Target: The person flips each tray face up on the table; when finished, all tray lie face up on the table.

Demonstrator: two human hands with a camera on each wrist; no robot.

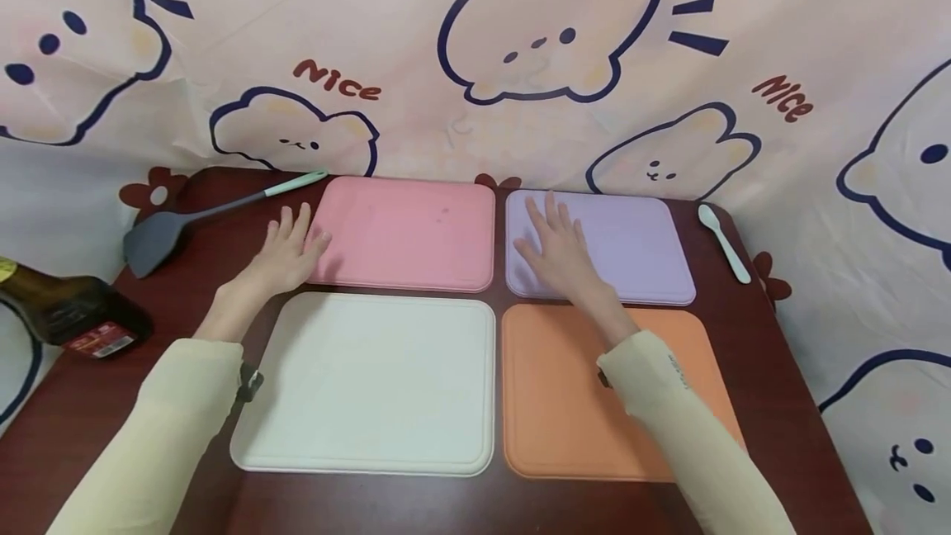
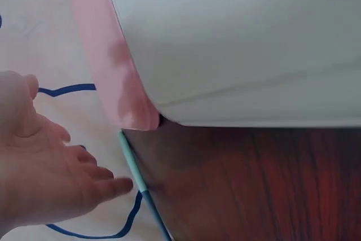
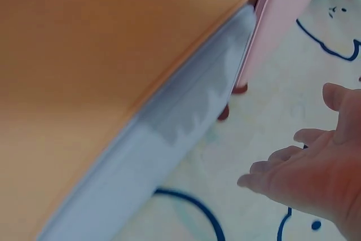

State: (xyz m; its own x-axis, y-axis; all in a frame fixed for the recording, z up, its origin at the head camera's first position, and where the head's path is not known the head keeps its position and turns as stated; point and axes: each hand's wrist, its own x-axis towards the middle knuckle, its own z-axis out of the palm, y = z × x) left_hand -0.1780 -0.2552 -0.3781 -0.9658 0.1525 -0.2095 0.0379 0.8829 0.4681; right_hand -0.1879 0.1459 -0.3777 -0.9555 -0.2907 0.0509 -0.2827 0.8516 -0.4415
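Note:
My left hand (image 1: 284,258) hovers at the left edge of a pink rectangular board (image 1: 416,234), fingers spread and holding nothing. The right hand (image 1: 562,261) is over the left part of a lavender board (image 1: 631,242), its fingers also spread and bare. Nearer to me lie a white board (image 1: 379,386), under the left wrist's side, and an orange board (image 1: 565,395) that the right forearm crosses. In the left wrist view the empty hand (image 2: 53,167) shows beside the pink board's corner (image 2: 132,114). Shadows of fingers fall on the lavender board (image 3: 186,111) in the right wrist view.
A grey spatula (image 1: 158,239) with a mint handle lies at the back left of the dark wooden table (image 1: 386,506). At the left edge is a dark bottle (image 1: 82,308). A pale spoon (image 1: 724,243) lies at the right. Printed cloth (image 1: 416,130) hangs behind.

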